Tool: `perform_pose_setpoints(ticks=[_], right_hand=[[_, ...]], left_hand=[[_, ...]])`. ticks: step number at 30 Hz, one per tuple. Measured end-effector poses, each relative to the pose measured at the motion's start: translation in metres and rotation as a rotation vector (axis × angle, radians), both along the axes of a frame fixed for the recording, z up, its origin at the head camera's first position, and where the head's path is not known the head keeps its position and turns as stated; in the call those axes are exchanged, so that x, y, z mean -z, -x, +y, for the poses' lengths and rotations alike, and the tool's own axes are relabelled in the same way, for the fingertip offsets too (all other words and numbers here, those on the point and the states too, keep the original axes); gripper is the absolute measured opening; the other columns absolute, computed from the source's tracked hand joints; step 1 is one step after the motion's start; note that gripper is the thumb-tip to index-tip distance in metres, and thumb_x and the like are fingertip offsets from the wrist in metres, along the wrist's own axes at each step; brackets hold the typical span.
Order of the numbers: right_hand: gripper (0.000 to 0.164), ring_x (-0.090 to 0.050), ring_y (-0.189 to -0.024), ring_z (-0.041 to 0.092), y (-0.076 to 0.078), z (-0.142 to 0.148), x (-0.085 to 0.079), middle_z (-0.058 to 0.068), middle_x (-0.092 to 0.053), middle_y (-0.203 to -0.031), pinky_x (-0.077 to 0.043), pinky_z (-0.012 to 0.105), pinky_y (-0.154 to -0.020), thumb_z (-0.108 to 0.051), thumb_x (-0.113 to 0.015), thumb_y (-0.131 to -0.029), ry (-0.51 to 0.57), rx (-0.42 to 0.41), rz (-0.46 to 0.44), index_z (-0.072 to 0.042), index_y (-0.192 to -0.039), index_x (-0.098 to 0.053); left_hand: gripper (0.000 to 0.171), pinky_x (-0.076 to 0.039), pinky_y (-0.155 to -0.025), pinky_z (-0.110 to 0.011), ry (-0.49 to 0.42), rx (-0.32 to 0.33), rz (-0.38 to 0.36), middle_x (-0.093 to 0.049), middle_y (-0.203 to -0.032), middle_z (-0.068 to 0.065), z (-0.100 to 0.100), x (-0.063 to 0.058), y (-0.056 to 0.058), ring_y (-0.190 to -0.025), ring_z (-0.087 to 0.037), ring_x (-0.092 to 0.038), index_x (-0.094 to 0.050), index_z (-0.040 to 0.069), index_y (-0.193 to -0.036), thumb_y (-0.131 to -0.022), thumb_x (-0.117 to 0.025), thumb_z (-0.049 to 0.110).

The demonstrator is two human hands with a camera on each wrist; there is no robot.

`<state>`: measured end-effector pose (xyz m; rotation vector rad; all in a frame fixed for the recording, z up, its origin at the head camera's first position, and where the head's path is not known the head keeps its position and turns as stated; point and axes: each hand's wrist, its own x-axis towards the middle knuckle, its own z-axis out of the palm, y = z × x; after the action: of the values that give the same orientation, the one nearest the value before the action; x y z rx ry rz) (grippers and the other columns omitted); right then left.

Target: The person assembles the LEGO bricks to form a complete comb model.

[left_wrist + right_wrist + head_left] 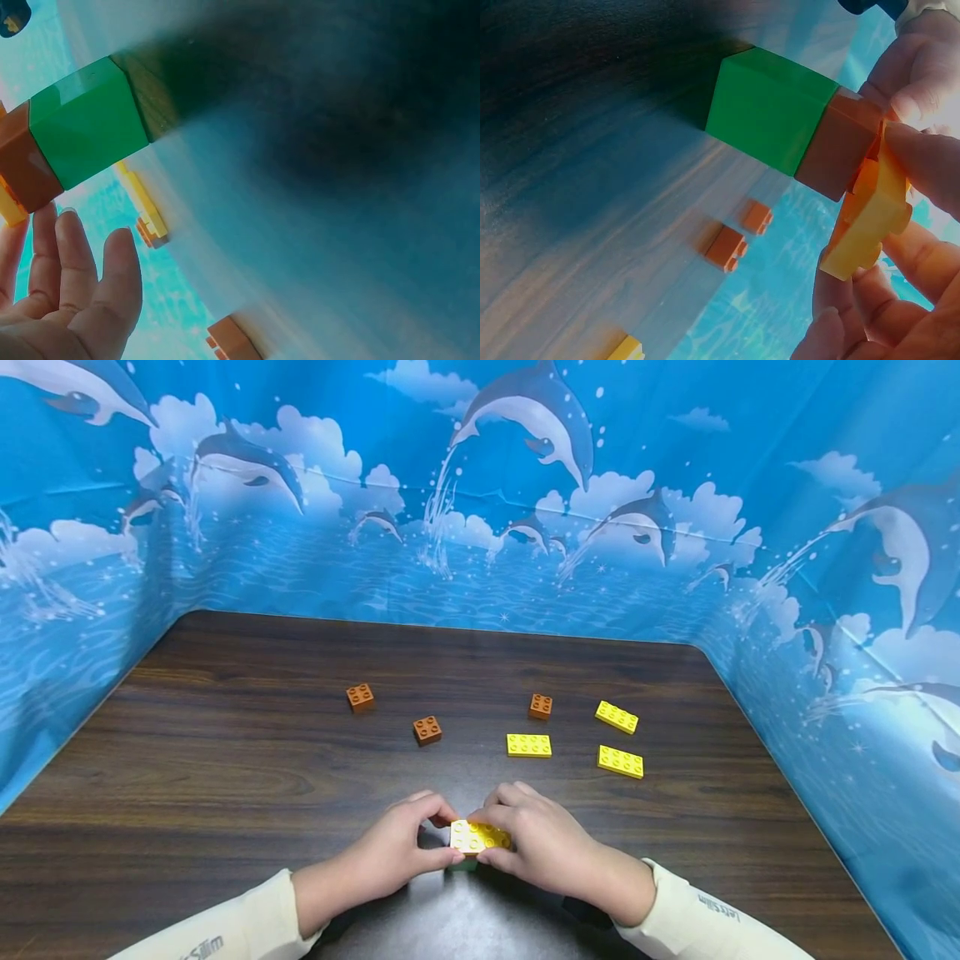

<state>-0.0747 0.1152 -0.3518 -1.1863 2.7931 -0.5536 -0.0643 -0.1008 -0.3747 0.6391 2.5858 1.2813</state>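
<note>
A green block [769, 112] stands on the table with a brown brick [836, 146] on top of it. Over the brown brick lies a yellow eight-stud brick [480, 837], which sticks out past the stack on the right and looks slightly tilted in the right wrist view. My right hand [543, 835] pinches this yellow brick by its overhanging part, between thumb and fingers. With thumb and forefinger, my left hand [397, 843] grips the left end of the stack at the brown brick; its other fingers are spread behind. The exact left contact is partly hidden.
Farther back on the dark wooden table [247, 735] lie three loose brown bricks [360, 697] on the left and middle. Three more yellow bricks [528, 745] lie to the right. A blue curtain [450, 585] printed with dolphins borders the table behind and at both sides.
</note>
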Motion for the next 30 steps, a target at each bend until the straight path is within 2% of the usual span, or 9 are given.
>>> perform_pose_setpoints(ticks=[12, 24, 30], right_hand=[[0.033, -0.05, -0.092, 0.009, 0.0, 0.0016, 0.0014, -0.007, -0.058, -0.099, -0.047, 0.023, -0.074, -0.028, -0.076, -0.083, 0.017, 0.005, -0.015, -0.016, -0.113, -0.071], [0.03, -0.049, -0.089, 0.006, 0.0059, 0.0037, 0.0079, -0.009, -0.056, -0.1, -0.044, 0.022, -0.074, -0.023, -0.077, -0.082, 0.102, 0.042, -0.205, -0.016, -0.11, -0.069], [0.03, -0.049, -0.089, 0.005, 0.0064, 0.0065, 0.0084, -0.01, -0.056, -0.101, -0.045, 0.024, -0.077, -0.022, -0.076, -0.082, 0.111, 0.051, -0.237, -0.015, -0.11, -0.068]], left_hand=[[0.023, -0.05, -0.079, -0.035, -0.019, 0.003, -0.005, -0.058, -0.093, 0.006, 0.0006, -0.0001, -0.0002, -0.092, -0.02, -0.058, -0.063, 0.016, -0.095, -0.08, -0.079, 0.021], [0.024, -0.048, -0.08, -0.035, -0.002, -0.03, -0.016, -0.057, -0.094, 0.007, 0.0017, 0.0028, -0.0022, -0.092, -0.018, -0.056, -0.063, 0.016, -0.097, -0.079, -0.079, 0.022], [0.028, -0.049, -0.078, -0.034, -0.03, -0.025, -0.027, -0.058, -0.095, 0.005, 0.0005, 0.0037, -0.0019, -0.091, -0.018, -0.057, -0.064, 0.013, -0.1, -0.079, -0.079, 0.023]])
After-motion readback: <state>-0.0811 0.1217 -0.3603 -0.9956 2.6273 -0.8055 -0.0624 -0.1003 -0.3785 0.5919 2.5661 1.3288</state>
